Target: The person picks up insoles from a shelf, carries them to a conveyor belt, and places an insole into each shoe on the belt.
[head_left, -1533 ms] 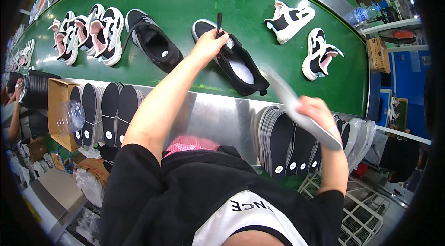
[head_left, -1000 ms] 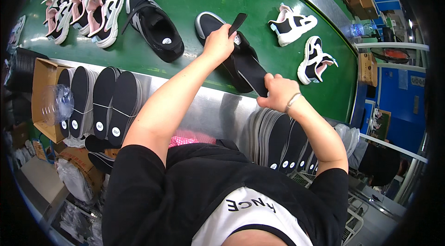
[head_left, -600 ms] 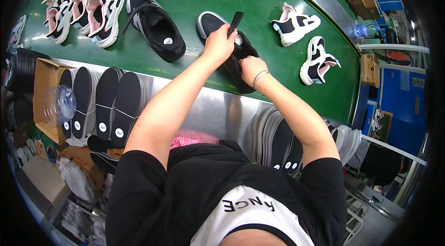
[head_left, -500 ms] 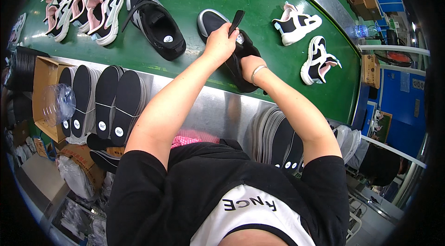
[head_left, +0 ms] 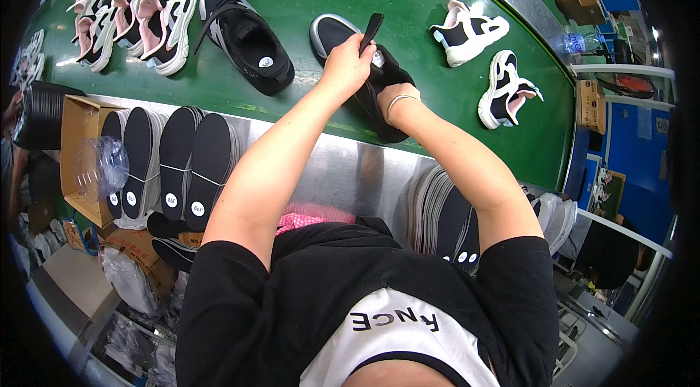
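A black shoe with a grey-edged toe [head_left: 329,31] lies on the green bench in front of me. My left hand [head_left: 348,66] is closed around its upper, and a black strap [head_left: 373,31] sticks up out of the fist. My right hand [head_left: 397,99] reaches down into the shoe's opening by the heel, so its fingers are hidden. To the left rests a matching black shoe [head_left: 251,44], a round white sticker on the insole inside it.
Several black, white and pink sneakers [head_left: 169,26] line the bench's left; two others [head_left: 470,33] lie right. Bundled black insoles [head_left: 211,161] stand along the near edge, with another stack [head_left: 437,208] right. A carton [head_left: 80,132] holds clear plastic at left.
My right hand has shifted slightly inside the shoe, its wrist turning a little. My left hand keeps its grip. The whole view has moved slightly.
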A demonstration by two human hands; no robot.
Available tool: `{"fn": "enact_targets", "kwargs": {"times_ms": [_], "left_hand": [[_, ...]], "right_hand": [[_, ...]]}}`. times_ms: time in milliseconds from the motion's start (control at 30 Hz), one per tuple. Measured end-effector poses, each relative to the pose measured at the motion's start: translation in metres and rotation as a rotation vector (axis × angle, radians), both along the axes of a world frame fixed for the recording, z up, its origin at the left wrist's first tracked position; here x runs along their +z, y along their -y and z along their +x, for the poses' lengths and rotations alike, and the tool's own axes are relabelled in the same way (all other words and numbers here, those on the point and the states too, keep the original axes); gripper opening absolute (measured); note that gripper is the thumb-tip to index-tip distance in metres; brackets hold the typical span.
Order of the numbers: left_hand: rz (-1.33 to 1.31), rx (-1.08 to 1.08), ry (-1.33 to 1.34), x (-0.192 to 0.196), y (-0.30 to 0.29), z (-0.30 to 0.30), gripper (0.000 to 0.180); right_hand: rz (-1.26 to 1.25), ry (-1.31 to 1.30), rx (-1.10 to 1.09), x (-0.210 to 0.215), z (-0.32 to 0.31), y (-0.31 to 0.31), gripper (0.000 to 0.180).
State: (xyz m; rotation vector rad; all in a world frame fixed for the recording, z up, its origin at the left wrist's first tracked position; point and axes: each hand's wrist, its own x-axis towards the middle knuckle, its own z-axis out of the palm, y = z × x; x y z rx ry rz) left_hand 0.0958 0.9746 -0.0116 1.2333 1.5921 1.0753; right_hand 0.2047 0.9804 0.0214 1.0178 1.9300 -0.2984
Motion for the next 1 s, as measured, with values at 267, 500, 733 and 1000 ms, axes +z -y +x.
{"fn": "enact_targets", "kwargs": {"times_ms": [267,500,733,1000], "left_hand": [[0.015,0.012,-0.014,-0.002,0.003,0.003,0.024],[0.041,0.019,-0.005,0.001,-0.002,0.003,0.024],[-0.038,-0.135,0.137,0.012,0.005,0.000,0.022],[0.001,-0.217,-0.097,0.019,-0.002,0.007,0.021]], "right_hand": [[-0.179,-0.101,-0.025,0.034,0.019,0.009,0.029],[-0.348,-0.016,-0.166,0.016,0.029,0.005,0.043],[-0.511,-1.227,-1.416,-0.007,0.051,-0.003,0.041],[-0.316,-1.510,-1.491,-0.014,0.046,0.007,0.020]]}}
